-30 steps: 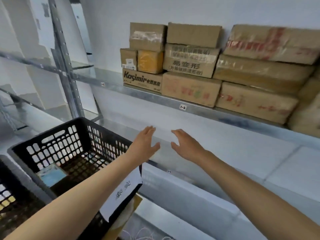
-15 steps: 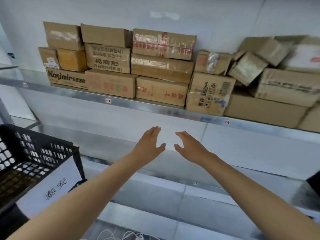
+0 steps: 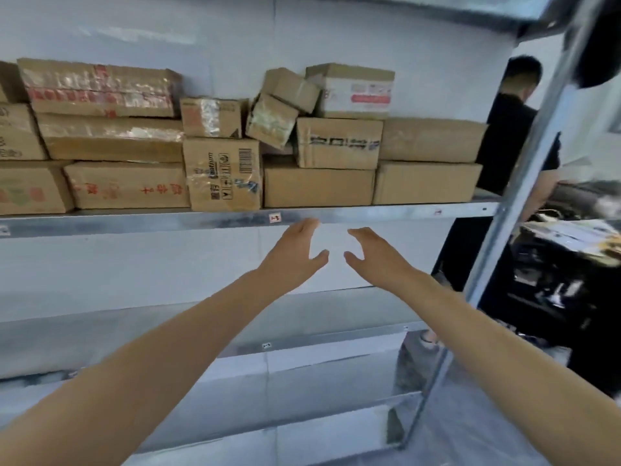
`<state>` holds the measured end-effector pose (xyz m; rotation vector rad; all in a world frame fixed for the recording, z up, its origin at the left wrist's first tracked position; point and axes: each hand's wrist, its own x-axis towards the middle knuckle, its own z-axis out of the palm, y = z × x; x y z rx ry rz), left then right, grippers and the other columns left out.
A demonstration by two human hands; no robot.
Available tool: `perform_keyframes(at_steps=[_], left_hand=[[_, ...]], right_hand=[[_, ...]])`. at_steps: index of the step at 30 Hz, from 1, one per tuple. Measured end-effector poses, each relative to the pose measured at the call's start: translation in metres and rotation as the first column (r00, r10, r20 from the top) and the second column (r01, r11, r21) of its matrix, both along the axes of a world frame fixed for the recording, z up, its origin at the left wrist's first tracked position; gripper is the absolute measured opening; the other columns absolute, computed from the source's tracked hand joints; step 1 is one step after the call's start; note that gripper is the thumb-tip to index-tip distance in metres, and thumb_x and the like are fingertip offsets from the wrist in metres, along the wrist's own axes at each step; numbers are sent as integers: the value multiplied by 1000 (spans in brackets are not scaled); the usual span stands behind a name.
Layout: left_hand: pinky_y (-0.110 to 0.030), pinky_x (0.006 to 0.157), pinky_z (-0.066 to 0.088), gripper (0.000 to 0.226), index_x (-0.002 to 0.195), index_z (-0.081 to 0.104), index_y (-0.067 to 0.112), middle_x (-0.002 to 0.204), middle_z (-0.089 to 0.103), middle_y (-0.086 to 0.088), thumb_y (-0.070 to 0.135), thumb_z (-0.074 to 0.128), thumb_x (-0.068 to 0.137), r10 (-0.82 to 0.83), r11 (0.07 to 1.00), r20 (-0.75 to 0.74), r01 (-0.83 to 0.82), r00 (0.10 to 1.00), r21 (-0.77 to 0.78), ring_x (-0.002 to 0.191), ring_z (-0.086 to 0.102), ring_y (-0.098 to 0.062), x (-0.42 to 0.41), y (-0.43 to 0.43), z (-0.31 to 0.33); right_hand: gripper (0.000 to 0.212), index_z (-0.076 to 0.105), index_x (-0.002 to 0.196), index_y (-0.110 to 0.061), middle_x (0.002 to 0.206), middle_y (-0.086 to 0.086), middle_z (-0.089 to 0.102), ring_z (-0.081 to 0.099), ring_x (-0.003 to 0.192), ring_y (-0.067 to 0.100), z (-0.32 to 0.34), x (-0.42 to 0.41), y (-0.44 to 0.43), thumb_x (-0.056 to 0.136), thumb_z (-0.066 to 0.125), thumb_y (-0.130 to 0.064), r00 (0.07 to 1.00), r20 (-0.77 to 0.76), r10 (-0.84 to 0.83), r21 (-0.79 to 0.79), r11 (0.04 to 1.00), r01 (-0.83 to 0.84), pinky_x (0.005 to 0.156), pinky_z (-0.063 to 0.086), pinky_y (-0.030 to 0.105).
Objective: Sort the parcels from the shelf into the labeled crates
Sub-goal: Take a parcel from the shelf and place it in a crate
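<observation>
we are at the reaching step: our left hand and right hand are raised side by side just under the metal shelf, both spread wide with relaxed fingers, gripping nothing. the parcels sit stacked on that shelf from ten to one o'clock, none lifted yet; no crate is in view. the nearest pick looks like the plain flat box at twelve o'clock, but it carries another box, so we judge a top one safer (the tilted small cartons may slide). all is brown corrugated card, some faces glossy with wrinkled tape, edges dented; the shelf lip is dull grey metal.
</observation>
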<state>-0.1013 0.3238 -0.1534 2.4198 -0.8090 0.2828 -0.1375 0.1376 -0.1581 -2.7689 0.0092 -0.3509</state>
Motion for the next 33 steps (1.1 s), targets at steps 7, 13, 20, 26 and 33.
perform_keyframes(at_steps=[7,13,20,26,33], left_hand=[[-19,96,28,64,154,26,15,157,33,-2,34,53,100,-151,981,-20,147,988,-127,140,35,-19,-1,-91,49],[-27,106,30,67,154,23,9,158,31,-8,32,54,99,-168,977,-16,165,986,-134,142,33,-22,16,-141,80],[-31,115,22,74,155,16,4,162,20,-12,36,53,99,-139,977,-59,128,988,-168,148,20,-24,47,-190,106],[-34,122,9,88,156,-2,2,165,0,-13,33,55,97,-6,945,-67,-16,998,-325,152,1,-25,79,-229,113],[-33,120,13,99,156,-9,4,166,-1,-8,34,63,93,84,908,-180,-150,980,-392,152,5,-22,122,-251,114]], right_hand=[[56,32,152,-10,156,5,34,39,138,23,44,-24,-85,103,48,-31,983,85,-162,11,987,162,110,33,33],[48,43,143,-8,141,9,44,50,125,30,77,-16,-133,101,51,-30,967,111,-230,35,973,228,101,44,42],[52,38,144,-1,144,16,43,47,128,32,107,14,-179,102,51,-27,959,101,-264,4,964,265,103,41,40],[53,36,148,-1,154,17,34,42,135,33,135,63,-216,103,48,-26,959,104,-263,15,965,263,106,36,37],[49,49,130,0,124,12,55,60,93,24,141,129,-275,99,50,-39,928,150,-340,233,925,300,63,42,25]])
